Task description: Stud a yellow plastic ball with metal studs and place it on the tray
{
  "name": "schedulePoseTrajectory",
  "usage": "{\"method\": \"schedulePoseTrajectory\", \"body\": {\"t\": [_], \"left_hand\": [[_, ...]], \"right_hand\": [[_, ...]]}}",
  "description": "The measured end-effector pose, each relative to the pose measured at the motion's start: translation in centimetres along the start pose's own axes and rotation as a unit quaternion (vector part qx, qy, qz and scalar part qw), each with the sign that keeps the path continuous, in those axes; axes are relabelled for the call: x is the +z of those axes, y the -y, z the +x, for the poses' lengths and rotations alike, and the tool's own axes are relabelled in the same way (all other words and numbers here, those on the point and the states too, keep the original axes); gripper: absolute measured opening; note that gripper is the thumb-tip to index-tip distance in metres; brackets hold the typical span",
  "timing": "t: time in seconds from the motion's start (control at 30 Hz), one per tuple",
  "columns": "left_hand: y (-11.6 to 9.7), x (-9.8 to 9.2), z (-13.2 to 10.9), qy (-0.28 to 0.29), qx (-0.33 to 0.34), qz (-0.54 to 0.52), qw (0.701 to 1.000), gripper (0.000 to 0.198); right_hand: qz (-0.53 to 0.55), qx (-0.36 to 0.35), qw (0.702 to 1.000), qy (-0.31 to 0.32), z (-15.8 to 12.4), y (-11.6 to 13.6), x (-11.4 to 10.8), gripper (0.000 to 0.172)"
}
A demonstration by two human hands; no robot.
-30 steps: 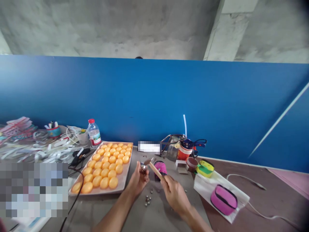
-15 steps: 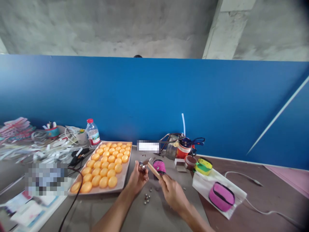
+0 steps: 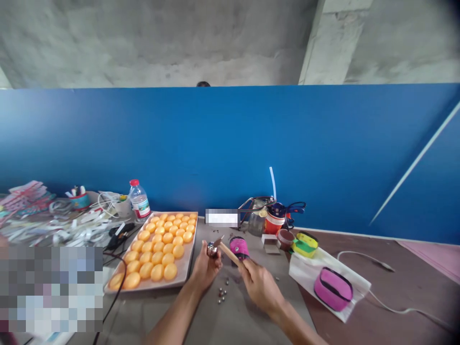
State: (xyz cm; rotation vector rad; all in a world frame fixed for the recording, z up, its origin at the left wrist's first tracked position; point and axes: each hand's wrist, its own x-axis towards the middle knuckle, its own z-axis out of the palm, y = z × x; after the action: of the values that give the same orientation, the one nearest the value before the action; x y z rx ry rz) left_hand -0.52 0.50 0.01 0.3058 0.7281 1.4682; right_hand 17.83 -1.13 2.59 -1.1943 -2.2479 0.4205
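My left hand (image 3: 207, 265) is closed around a shiny, rounded metal piece (image 3: 212, 248), its lower part hidden by the fingers. In my right hand (image 3: 260, 282) is a small hammer (image 3: 230, 253), gripped by its pale wooden handle. The hammer's dark, narrow head lies right beside the metal piece; whether they touch, I cannot tell. Behind the handle sits a small magenta pouch (image 3: 239, 247) with dark trim, partly covered by my right hand. Several small silvery balls (image 3: 222, 295) lie loose on the grey mat between my forearms.
A tray (image 3: 187, 268) of orange balls stands left, with a red-capped bottle (image 3: 139, 199) behind it. White strips and cables (image 3: 68, 227) clutter the far left. Rightward are a small box (image 3: 270, 243), a yellow-green case (image 3: 305, 244) and a magenta case (image 3: 333, 289). A blue partition (image 3: 230, 143) rises behind.
The camera view has shifted slightly. Both hands keep nearly the same pose, still with the metal piece and the hammer. At the far left, a blurred shape has come into view at the edge.
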Motion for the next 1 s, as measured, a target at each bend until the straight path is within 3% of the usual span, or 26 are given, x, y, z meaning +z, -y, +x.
{"method": "schedulePoseTrajectory", "body": {"t": [0.1,0.27,0.43,0.6,0.8,1.0], "left_hand": [[0.0,0.2,-0.1,-0.014,0.003,0.004,1.000,0.042],[-0.3,0.5,-0.5,0.002,-0.012,-0.004,1.000,0.039],[-0.3,0.8,-0.6,0.003,-0.001,-0.002,1.000,0.038],[-0.3,0.5,-0.4,-0.006,-0.010,-0.005,1.000,0.039],[-0.2,0.6,-0.5,0.002,0.000,0.015,1.000,0.043],[-0.4,0.5,-0.6,0.012,0.000,-0.012,1.000,0.037]], "right_hand": [[0.008,0.007,1.000,-0.023,0.0,0.0,0.0,0.024],[-0.007,0.011,1.000,0.014,0.1,0.0,-0.1,0.021],[0.030,0.012,0.999,-0.018,0.3,0.0,-0.7,0.027],[0.009,0.016,0.999,0.038,0.3,-0.2,-0.4,0.021],[0.032,0.018,0.999,0.010,0.2,0.4,-1.0,0.025],[-0.007,0.033,0.998,0.052,0.0,0.7,-0.8,0.020]]}}
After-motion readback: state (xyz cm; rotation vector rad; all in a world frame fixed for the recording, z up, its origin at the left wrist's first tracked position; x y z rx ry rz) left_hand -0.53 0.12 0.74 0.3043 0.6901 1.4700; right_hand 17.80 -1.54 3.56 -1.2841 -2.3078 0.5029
